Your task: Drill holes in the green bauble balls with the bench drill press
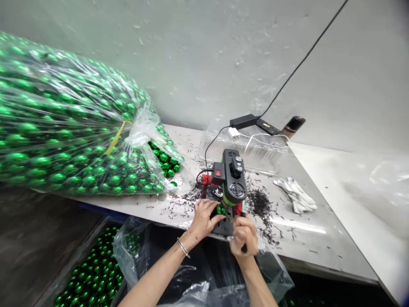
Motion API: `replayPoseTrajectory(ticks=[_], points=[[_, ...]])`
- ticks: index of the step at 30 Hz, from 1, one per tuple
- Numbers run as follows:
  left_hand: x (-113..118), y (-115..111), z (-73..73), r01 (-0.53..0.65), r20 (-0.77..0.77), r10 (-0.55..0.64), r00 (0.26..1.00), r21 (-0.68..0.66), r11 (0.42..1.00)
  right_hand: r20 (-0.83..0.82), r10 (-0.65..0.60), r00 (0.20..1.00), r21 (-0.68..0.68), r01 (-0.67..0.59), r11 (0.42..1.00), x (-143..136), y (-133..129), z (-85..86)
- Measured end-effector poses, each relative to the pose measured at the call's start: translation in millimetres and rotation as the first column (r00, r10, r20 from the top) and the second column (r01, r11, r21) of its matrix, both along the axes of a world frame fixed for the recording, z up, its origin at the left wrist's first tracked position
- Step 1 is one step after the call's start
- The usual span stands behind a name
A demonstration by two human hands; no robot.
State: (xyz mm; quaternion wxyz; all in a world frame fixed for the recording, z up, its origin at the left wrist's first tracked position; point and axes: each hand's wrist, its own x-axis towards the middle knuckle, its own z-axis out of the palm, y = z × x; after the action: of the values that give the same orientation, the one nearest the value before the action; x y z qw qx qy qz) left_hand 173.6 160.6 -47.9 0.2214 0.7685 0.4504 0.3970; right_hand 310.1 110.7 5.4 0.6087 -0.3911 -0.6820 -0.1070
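My left hand (pixel 205 216) pinches a shiny green ball (pixel 220 209) between thumb and fingers, under the head of a small black bench drill (pixel 235 181). The ball sits just above the machine's black base plate (pixel 223 228). My right hand (pixel 244 236) is closed around a black lever handle (pixel 243 248) at the machine's right side. A red switch (pixel 218 172) shows on a box at the drill's left. The drill's tip and its contact with the ball are hidden.
A large clear bag (pixel 79 128) of green balls fills the left. Black shavings (pixel 260 204) lie around the machine. White gloves (pixel 297 195) rest at right; a clear plastic tray (pixel 265 157), power adapter (pixel 243 121) and bottle (pixel 293 124) stand behind. More green balls (pixel 92 264) fill a container below.
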Motion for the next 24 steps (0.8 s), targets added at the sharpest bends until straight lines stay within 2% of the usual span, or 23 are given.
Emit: replayPoseTrajectory(ticks=[4, 7, 9, 12, 14, 17, 18, 20, 22, 24], points=[[-2, -6, 4.2, -0.025, 0.054, 0.028, 0.998, -0.04, 0.999, -0.127, 0.006, 0.992, -0.106, -0.02, 0.994, -2, -6, 41.8], [-12, -28, 4.4, -0.071, 0.077, 0.074, 0.994, -0.034, 0.997, -0.168, 0.01, 0.986, -0.221, -0.048, 0.974, -4, -8, 74.1], [-23, -46, 3.0, -0.069, 0.058, 0.068, 0.996, 0.008, 0.998, -0.188, 0.026, 0.982, -0.218, -0.068, 0.974, -6, -8, 84.3], [-44, -54, 6.6, -0.065, -0.018, 0.068, 0.998, 0.112, 0.992, -0.189, 0.032, 0.982, -0.177, -0.066, 0.982, -8, -7, 81.3], [-62, -38, 17.3, -0.143, -0.081, 0.158, 0.984, 0.168, 0.975, -0.176, 0.03, 0.984, -0.157, -0.058, 0.986, -9, -7, 74.5], [-91, 9, 42.0, -0.323, -0.222, 0.36, 0.906, 0.185, 0.928, -0.171, 0.02, 0.985, -0.155, -0.047, 0.987, -10, -8, 68.2], [-99, 26, 49.8, -0.35, -0.313, 0.381, 0.87, 0.154, 0.924, -0.17, 0.018, 0.985, -0.157, -0.046, 0.987, -10, -8, 67.7], [-113, 53, 61.1, -0.356, -0.509, 0.343, 0.789, 0.076, 0.931, -0.167, 0.023, 0.986, -0.156, -0.05, 0.987, -10, -8, 68.0], [-121, 66, 65.3, -0.34, -0.573, 0.298, 0.763, 0.036, 0.94, -0.159, 0.031, 0.987, -0.153, -0.055, 0.987, -9, -7, 68.5], [-124, 68, 64.8, -0.319, -0.58, 0.276, 0.766, 0.03, 0.947, -0.153, 0.029, 0.988, -0.153, -0.053, 0.987, -9, -7, 68.3]])
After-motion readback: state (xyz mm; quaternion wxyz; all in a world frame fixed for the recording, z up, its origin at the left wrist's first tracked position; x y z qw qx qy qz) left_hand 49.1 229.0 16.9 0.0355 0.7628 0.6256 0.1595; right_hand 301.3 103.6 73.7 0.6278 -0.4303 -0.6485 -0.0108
